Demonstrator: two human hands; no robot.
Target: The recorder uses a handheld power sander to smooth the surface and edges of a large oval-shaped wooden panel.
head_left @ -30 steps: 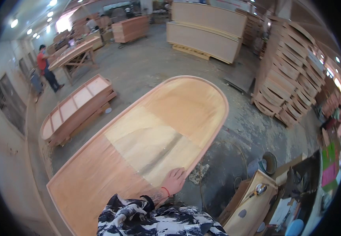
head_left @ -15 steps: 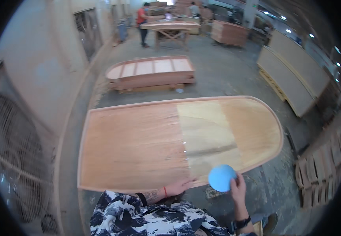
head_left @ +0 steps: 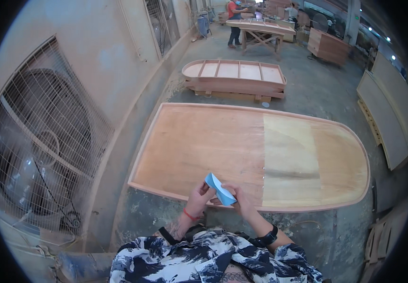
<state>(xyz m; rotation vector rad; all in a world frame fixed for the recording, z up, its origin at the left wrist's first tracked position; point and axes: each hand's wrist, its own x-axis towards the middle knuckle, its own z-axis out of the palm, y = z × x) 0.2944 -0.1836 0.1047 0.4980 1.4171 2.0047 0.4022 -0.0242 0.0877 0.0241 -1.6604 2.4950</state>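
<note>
A thin, round blue sanding disc (head_left: 221, 190) is held bent between my two hands, its upper end tipped to the left. My left hand (head_left: 198, 198) pinches its left edge. The fingers of my right hand (head_left: 240, 196) are closed on its right side, and some fingertips are hidden behind it. Both hands are over the near edge of a large wooden panel (head_left: 204, 141) with a raised rim and a rounded right end. A pale yellow section crosses the panel, with reddish-brown wood on its left.
Beyond the panel lies a low wooden frame with cross slats (head_left: 241, 70). A caged fan (head_left: 48, 137) is set in the left wall. Farther back, a person (head_left: 235, 23) stands by a trestle table (head_left: 260, 28). Large boards (head_left: 385, 118) lean at the right.
The sanding disc has gone from flat in my right hand to bent between both hands. My left hand has lifted off the panel's edge and taken hold. The view has swung left.
</note>
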